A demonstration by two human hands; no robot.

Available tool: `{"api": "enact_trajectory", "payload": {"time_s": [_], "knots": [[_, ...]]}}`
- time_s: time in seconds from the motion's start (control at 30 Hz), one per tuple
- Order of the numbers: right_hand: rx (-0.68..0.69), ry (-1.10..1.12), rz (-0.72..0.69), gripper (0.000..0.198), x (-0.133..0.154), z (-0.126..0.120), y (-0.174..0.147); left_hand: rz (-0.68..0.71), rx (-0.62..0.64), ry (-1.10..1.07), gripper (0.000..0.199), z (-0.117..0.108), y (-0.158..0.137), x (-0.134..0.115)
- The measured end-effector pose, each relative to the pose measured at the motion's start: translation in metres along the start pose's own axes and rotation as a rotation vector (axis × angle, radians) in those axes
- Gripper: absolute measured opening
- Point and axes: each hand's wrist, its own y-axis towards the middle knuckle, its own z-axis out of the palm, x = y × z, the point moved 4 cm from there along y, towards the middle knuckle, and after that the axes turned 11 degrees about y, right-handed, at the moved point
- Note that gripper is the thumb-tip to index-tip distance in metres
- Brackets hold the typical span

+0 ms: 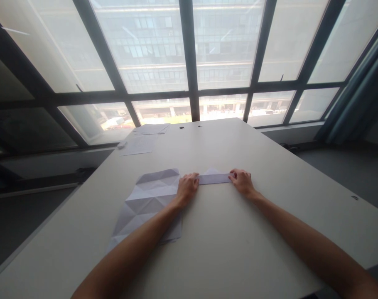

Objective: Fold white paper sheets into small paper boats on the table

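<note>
A folded strip of white paper (pixel 215 179) lies flat on the table between my hands, with a pale pointed flap showing behind its far edge. My left hand (pixel 188 185) has its fingers closed at the strip's left end. At the right end, my right hand (pixel 241 180) pinches the paper between thumb and fingers. Under and beside my left forearm rests a larger creased sheet of paper (pixel 156 189), marked with crossing fold lines. The forearm hides part of that sheet.
The white table (pixel 239 249) stretches toward tall windows (pixel 151 45). Several flat paper sheets (pixel 141 144) lie at its far left, beside a small pale object (pixel 122 145). A dark round hole (pixel 181 127) marks the far end. A blue curtain (pixel 357 91) hangs at the right.
</note>
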Motion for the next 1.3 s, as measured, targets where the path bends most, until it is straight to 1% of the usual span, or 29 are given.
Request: {"api": "enact_trajectory", "payload": {"time_s": [0.07,0.13,0.17,0.23,0.3,0.33,0.4,0.43,0.5,0.57,0.63,0.67,0.7,0.77,0.83,1.07,1.3], "knots": [[-0.009,-0.009,0.021,0.018,-0.001,0.001,0.000,-0.034,-0.024,0.058,0.037,-0.002,-0.001,0.001],[-0.016,-0.017,0.022,0.019,-0.001,0.002,-0.001,-0.013,-0.077,0.093,0.041,-0.006,-0.001,-0.001],[-0.019,-0.023,0.018,0.018,-0.001,0.002,-0.001,0.039,-0.104,0.095,0.041,-0.009,-0.001,-0.004],[-0.024,-0.036,0.002,0.017,0.000,0.002,-0.002,0.231,-0.115,0.073,0.041,-0.012,-0.003,-0.016],[-0.031,-0.057,-0.024,0.018,0.003,0.002,-0.003,0.446,-0.044,0.042,0.043,-0.009,-0.007,-0.028],[-0.037,-0.071,-0.038,0.020,0.005,0.001,-0.004,0.520,0.015,0.033,0.046,-0.006,-0.010,-0.033],[-0.053,-0.104,-0.069,0.024,0.011,-0.002,-0.006,0.579,0.138,0.032,0.056,0.002,-0.013,-0.039],[-0.063,-0.123,-0.090,0.027,0.015,-0.004,-0.008,0.581,0.188,0.037,0.060,0.006,-0.015,-0.040],[-0.079,-0.164,-0.163,0.033,0.026,-0.005,-0.012,0.568,0.249,0.049,0.064,0.011,-0.016,-0.040],[-0.047,-0.188,-0.292,0.039,0.041,-0.001,-0.018,0.555,0.267,0.060,0.066,0.013,-0.016,-0.040],[0.088,-0.160,-0.423,0.045,0.054,0.011,-0.024,0.539,0.274,0.067,0.067,0.011,-0.016,-0.040],[0.184,-0.133,-0.459,0.048,0.059,0.019,-0.027,0.528,0.278,0.067,0.068,0.010,-0.016,-0.041],[0.278,-0.109,-0.466,0.054,0.061,0.027,-0.030,0.514,0.282,0.064,0.068,0.008,-0.016,-0.042],[0.422,-0.077,-0.434,0.067,0.060,0.039,-0.033,0.490,0.284,0.052,0.069,0.005,-0.017,-0.044],[0.482,-0.069,-0.389,0.076,0.057,0.045,-0.033,0.478,0.279,0.045,0.068,0.003,-0.018,-0.045],[0.488,-0.134,-0.274,0.084,0.046,0.043,-0.032,0.472,0.268,0.066,0.066,0.005,-0.018,-0.042],[0.478,-0.219,-0.178,0.094,0.032,0.030,-0.035,0.465,0.271,0.087,0.064,0.006,-0.018,-0.039]]}}
